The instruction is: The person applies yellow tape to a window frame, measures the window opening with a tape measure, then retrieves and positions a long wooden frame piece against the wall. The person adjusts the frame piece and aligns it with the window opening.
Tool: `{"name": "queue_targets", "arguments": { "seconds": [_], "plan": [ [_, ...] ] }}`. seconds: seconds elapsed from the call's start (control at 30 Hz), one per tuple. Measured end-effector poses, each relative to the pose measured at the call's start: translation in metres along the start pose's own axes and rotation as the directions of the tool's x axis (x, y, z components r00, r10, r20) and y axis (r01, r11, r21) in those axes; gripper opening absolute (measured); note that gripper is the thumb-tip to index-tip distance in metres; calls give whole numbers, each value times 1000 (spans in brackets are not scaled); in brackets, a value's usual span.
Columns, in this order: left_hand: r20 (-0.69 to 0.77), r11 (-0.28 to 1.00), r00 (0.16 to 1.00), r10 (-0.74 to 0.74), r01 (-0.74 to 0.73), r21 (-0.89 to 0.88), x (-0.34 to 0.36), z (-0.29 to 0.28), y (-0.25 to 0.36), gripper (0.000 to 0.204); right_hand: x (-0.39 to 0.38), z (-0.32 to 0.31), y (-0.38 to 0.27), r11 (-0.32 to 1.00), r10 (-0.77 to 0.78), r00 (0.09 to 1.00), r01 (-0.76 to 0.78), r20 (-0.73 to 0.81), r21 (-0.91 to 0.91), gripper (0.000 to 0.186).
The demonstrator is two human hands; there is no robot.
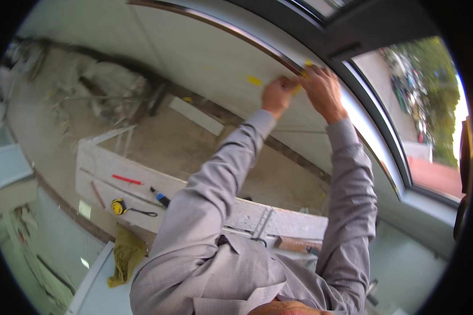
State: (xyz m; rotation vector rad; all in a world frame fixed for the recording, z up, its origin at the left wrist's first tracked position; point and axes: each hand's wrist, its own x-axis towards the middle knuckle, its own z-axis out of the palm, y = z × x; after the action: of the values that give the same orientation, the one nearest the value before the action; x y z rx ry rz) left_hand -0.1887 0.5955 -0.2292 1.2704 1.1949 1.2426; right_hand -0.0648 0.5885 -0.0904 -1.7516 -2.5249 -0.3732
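Note:
At the brown-edged strip (215, 27) below the window frame, my left hand (277, 96) and my right hand (323, 89) work close together, both with fingers closed around a small yellow piece (299, 86), perhaps tape, whose exact shape I cannot make out. My right fingertips touch the strip's edge, where a bit of yellow shows above them. A yellow patch (254, 80) sticks to the white wall panel (194, 58) left of my hands.
Below, a white plank scaffold (94, 163) holds a red pencil (126, 179), a yellow tape measure (119, 206) and a blue-handled tool (160, 196). An olive cloth (125, 252) lies lower left, rubble (105, 86) upper left. A window (415, 105) fills the right.

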Motion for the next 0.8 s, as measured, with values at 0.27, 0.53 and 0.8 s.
{"name": "queue_targets", "arguments": {
  "seconds": [0.27, 0.53, 0.8],
  "plan": [
    [39, 996, 995, -92, 93, -13, 0, -4, 3, 55, 18, 7, -15, 981, 92, 991, -73, 98, -182, 24],
    [92, 942, 969, -229, 244, -230, -2, 4, 1, 53, 18, -5, -7, 986, 41, 988, -17, 147, -164, 19],
    [72, 957, 985, -159, 171, -235, 3, -4, -1, 42, 30, -21, -21, 988, 96, 968, -64, 233, -143, 26]
  ]
}}
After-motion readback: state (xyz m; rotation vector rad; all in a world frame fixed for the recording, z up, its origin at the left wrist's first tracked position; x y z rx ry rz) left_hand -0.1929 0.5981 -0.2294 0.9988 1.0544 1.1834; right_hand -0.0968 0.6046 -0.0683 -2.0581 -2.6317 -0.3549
